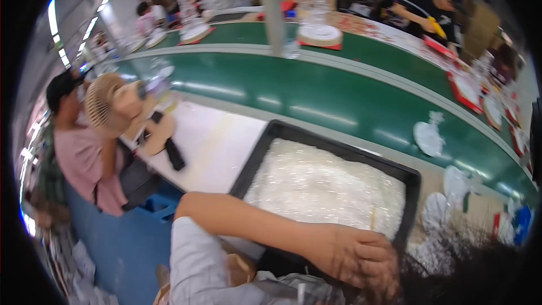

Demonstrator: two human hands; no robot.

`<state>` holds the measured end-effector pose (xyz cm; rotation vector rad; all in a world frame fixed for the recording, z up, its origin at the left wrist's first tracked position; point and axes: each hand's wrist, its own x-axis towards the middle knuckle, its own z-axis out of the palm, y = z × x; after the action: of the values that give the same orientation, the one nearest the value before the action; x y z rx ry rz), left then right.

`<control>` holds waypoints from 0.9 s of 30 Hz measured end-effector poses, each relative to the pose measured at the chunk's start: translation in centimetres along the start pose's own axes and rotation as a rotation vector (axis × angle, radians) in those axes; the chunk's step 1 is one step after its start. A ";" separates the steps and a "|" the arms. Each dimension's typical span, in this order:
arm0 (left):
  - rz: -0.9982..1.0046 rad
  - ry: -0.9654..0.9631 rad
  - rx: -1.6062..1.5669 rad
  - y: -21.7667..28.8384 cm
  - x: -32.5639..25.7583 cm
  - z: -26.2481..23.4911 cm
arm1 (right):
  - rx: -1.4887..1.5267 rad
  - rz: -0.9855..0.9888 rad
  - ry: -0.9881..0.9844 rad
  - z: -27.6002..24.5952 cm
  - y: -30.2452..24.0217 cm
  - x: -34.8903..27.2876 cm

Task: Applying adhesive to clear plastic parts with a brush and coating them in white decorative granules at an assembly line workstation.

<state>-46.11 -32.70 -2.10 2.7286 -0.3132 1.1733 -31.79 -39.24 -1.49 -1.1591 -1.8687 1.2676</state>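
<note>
My left forearm, in a light grey sleeve, reaches to the right across the near side of a black tray (412, 192). My left hand (361, 257) is over the tray's near right corner, its fingers curled together. Dark hair blurs its lower part, and anything inside the fingers is hidden. A heap of shiny, clear-whitish small pieces (322, 183) fills the tray; they are too blurred to name. My right hand is out of the picture.
A green conveyor (254, 85) runs behind the tray, carrying a white round piece (429, 138). Left are a white tabletop (220, 141), a beige fan (107, 104) and a seated person in pink. Clear-wrapped white parts (437, 209) lie right. Other people work across the conveyor.
</note>
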 end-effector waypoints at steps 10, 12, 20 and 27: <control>0.066 0.005 0.072 1.0 0.4 -0.2 | 0.047 -0.109 -0.095 1.7 -0.6 1.6; 0.055 0.074 0.041 0.9 -0.2 1.0 | 0.037 -0.123 -0.086 1.3 -0.6 1.7; 0.067 0.025 0.093 0.7 0.7 -0.7 | 0.035 -0.132 -0.036 1.5 -1.0 1.3; 0.076 0.040 0.028 0.7 0.3 0.4 | -0.031 -0.130 0.027 0.4 -1.5 0.3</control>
<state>-45.78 -33.55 -2.12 2.7354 -0.4019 1.2594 -32.75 -39.42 -0.22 -1.0473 -1.9176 1.1496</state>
